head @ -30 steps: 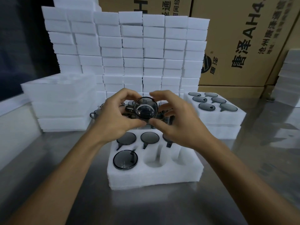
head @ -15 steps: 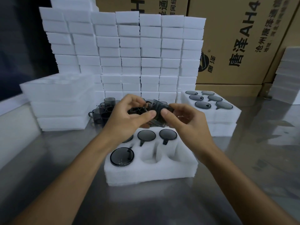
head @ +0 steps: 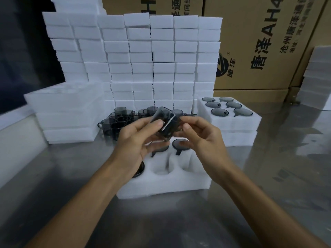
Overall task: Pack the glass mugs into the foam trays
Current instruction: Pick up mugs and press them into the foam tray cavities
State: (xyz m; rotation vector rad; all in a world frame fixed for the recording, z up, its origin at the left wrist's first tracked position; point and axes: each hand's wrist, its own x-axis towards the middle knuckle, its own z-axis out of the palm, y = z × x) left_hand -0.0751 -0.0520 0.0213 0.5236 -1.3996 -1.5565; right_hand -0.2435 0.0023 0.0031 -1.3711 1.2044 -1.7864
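A smoky grey glass mug (head: 165,122) lies tilted on its side between both hands, above the white foam tray (head: 166,183). My left hand (head: 138,140) grips its left side with thumb and fingers. My right hand (head: 202,138) pinches its right side. The tray under my hands holds mugs upside down in its far row (head: 180,145) and one at the near left (head: 139,170), partly hidden by my left wrist. Two near pockets (head: 161,170) show bare foam. Loose mugs (head: 116,124) stand grouped behind the tray.
A filled foam tray (head: 231,120) sits on another at the right. Empty trays (head: 66,111) are stacked at the left. A wall of foam blocks (head: 143,59) and cardboard boxes (head: 265,47) stand behind. More foam (head: 317,77) is piled at the far right. The table (head: 268,176) is shiny metal.
The mug has turned in my hands from base facing me to lying on its side. Both hands have dropped slightly toward the tray.
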